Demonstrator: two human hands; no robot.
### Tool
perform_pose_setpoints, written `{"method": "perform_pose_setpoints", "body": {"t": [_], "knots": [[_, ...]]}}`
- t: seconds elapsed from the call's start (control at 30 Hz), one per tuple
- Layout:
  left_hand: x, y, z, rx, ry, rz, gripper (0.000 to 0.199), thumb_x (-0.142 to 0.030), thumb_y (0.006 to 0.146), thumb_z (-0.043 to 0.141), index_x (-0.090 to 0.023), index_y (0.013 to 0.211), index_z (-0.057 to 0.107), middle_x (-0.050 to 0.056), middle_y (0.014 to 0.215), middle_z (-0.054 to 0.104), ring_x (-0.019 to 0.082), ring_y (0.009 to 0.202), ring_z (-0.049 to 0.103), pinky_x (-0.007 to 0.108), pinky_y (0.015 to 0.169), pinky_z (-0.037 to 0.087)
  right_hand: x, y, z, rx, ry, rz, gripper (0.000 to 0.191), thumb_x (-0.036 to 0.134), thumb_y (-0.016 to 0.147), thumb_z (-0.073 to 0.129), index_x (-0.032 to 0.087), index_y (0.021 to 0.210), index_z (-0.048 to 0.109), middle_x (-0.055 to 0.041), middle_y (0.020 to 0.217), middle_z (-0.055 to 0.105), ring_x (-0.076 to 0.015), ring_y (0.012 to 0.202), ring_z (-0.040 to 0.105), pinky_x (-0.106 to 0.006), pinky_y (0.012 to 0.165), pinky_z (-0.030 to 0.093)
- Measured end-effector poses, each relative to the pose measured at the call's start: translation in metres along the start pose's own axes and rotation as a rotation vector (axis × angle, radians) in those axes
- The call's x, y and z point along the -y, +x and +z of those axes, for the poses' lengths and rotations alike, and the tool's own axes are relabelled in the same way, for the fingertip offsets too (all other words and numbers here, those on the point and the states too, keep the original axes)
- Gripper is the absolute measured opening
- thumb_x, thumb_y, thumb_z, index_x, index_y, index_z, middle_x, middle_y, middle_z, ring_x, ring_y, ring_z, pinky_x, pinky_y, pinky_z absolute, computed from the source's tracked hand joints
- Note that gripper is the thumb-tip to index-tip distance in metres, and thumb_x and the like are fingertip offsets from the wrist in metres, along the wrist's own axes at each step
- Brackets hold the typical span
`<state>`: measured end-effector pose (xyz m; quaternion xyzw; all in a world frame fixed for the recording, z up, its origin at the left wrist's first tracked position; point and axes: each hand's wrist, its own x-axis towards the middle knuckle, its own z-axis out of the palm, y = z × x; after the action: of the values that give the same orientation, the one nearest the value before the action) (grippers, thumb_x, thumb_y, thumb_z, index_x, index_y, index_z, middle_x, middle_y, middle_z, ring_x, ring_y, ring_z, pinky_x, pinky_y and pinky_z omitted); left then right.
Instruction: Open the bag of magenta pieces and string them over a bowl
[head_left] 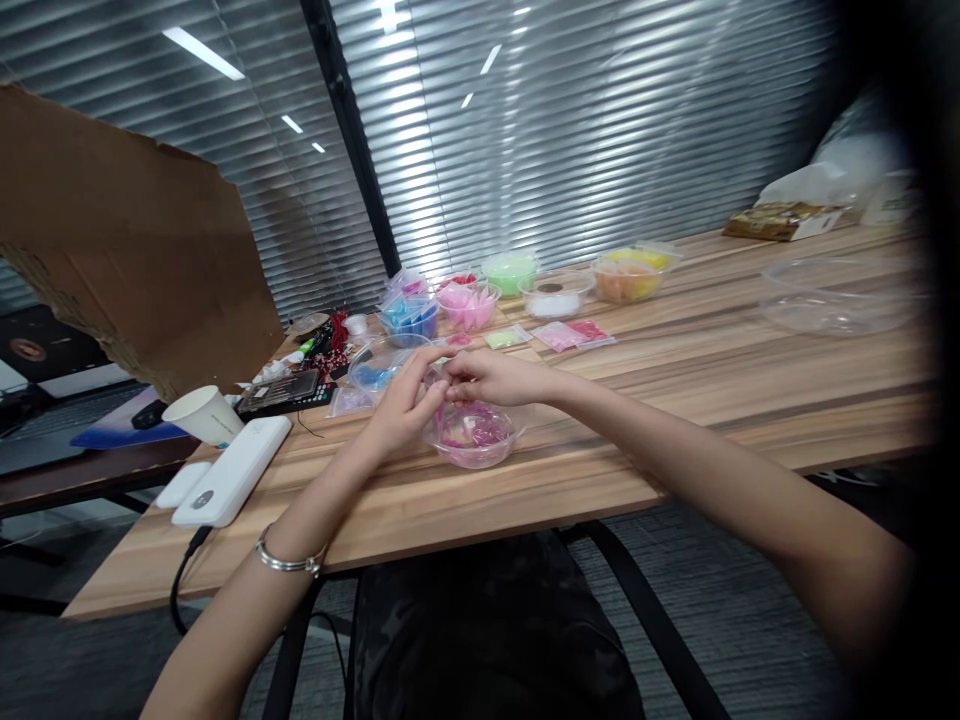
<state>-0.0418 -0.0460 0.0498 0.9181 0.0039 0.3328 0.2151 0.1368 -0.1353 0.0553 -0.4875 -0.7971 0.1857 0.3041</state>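
Observation:
My left hand (405, 402) and my right hand (496, 378) meet above a clear round bowl (477, 458). Their fingers are closed around what looks like a small clear plastic bag (438, 418) with a purple tint, largely hidden by the fingers. Inside the bowl lie shiny purple-pink packets or pieces (480, 428), too blurred to tell apart. Left of the hands stands another clear bowl (375, 378) with some blue in it, beside a small lilac packet (349, 402). A pale green packet (507, 337) and a pink packet (561, 336) lie behind the hands.
Bowls with blue (409, 318), pink (469, 308), green (511, 274), white (556, 300) and orange (626, 282) contents line the back. A paper cup (204, 415) and white power bank (234, 470) stand left. A clear plastic container (836, 300) sits right. Cardboard (142, 230) rises at left.

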Motion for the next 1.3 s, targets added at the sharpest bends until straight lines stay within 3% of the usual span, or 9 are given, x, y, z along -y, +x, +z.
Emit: {"method": "perform_pose_setpoints", "body": {"t": [0.17, 0.7, 0.9, 1.3], "knots": [[0.001, -0.001, 0.0, -0.005, -0.004, -0.004, 0.039, -0.039, 0.094, 0.042, -0.021, 0.128, 0.045, 0.011, 0.126, 0.054, 0.024, 0.116, 0.051, 0.04, 0.1, 0.04, 0.001, -0.002, -0.003, -0.004, 0.173, 0.041, 0.02, 0.033, 0.091, 0.052, 0.015, 0.092, 0.06, -0.0036, 0.083, 0.061, -0.0136, 0.075, 0.058, -0.026, 0.066, 0.045], [0.005, -0.001, 0.001, -0.036, -0.019, 0.025, 0.041, -0.038, 0.093, 0.045, -0.022, 0.131, 0.042, 0.011, 0.128, 0.052, 0.024, 0.117, 0.05, 0.042, 0.101, 0.041, 0.007, 0.0, -0.003, -0.076, 0.321, 0.043, 0.032, 0.044, 0.093, 0.049, 0.015, 0.079, 0.055, -0.0004, 0.072, 0.054, -0.0106, 0.066, 0.051, -0.024, 0.059, 0.041], [0.005, -0.002, 0.001, -0.033, -0.028, 0.025, 0.043, -0.037, 0.093, 0.048, -0.023, 0.133, 0.041, 0.01, 0.13, 0.051, 0.024, 0.118, 0.05, 0.042, 0.101, 0.041, 0.009, 0.001, -0.002, -0.118, 0.262, 0.03, 0.038, 0.048, 0.094, 0.046, 0.016, 0.075, 0.051, 0.0012, 0.069, 0.049, -0.0094, 0.062, 0.044, -0.024, 0.056, 0.035], [0.002, -0.002, 0.0, -0.039, -0.011, 0.02, 0.046, -0.04, 0.091, 0.05, -0.022, 0.132, 0.041, 0.011, 0.129, 0.052, 0.026, 0.118, 0.05, 0.042, 0.099, 0.043, 0.011, -0.001, -0.002, -0.081, 0.271, 0.006, 0.037, 0.045, 0.096, 0.041, 0.018, 0.071, 0.045, 0.002, 0.067, 0.046, -0.0099, 0.061, 0.043, -0.024, 0.058, 0.036]]}}
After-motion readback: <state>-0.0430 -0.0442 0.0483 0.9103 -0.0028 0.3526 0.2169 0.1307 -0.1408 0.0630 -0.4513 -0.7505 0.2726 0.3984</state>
